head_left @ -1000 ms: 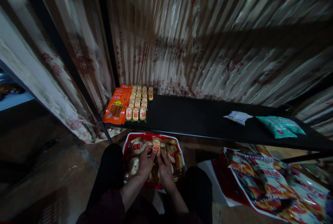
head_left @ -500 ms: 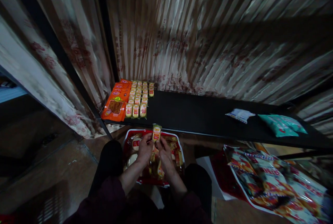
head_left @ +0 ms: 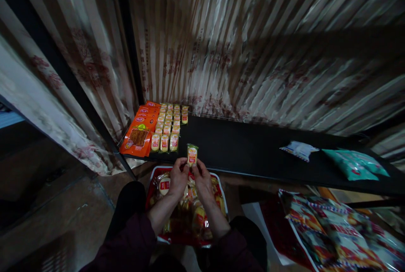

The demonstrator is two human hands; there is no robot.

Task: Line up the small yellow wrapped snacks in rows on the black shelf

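1. Over the red bag [head_left: 153, 196] on the floor, I hold one small yellow packet [head_left: 192, 154] with my left hand [head_left: 177, 178] and right hand [head_left: 202, 182]. Both pinch its bottom end, fingers closed.
2. A second ago the packet was low in the bag. Now it is up at the front edge of the black shelf [head_left: 240, 145].
3. It is out of the bag, close to the rows of little packets [head_left: 167, 130] beside the orange packs [head_left: 138, 136].

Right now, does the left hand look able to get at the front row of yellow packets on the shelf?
Probably yes: the yellow packets lie at the front of the black shelf, just beyond the left hand, nothing between. It and the right hand hold one small packet, though.
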